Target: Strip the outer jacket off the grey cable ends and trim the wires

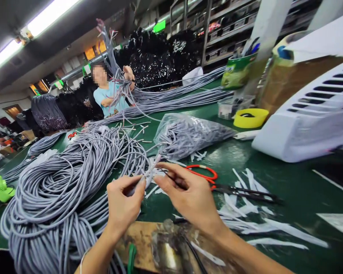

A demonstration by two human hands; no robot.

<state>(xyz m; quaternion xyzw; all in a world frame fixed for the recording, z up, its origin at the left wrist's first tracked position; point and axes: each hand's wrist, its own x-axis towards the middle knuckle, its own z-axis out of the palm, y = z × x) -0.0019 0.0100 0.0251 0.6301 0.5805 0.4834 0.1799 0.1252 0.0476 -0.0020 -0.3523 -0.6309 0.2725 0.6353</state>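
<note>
My left hand (pixel 125 199) is closed in a pinch at the stripped end of a grey cable (pixel 151 172), where thin pale strands fan out. Facing it, my right hand (pixel 188 190) pinches the same end from the other side, and a thin dark piece shows between its fingers; what that piece is I cannot tell. The large coil of grey cables (pixel 65 175) lies to the left of both hands. Just beyond them rests a clear plastic bag (pixel 188 135) filled with short grey pieces. Red-handled scissors (pixel 240 188) lie to the right of my right hand.
White scraps (pixel 254 213) are strewn on the green table (pixel 288 182). A stained wooden board with a metal device (pixel 167 245) sits below my hands. At right stand a white slatted housing (pixel 308 110), a yellow tape roll (pixel 250 118) and a green can (pixel 237 72). Across the table a co-worker (pixel 110 95) holds cables.
</note>
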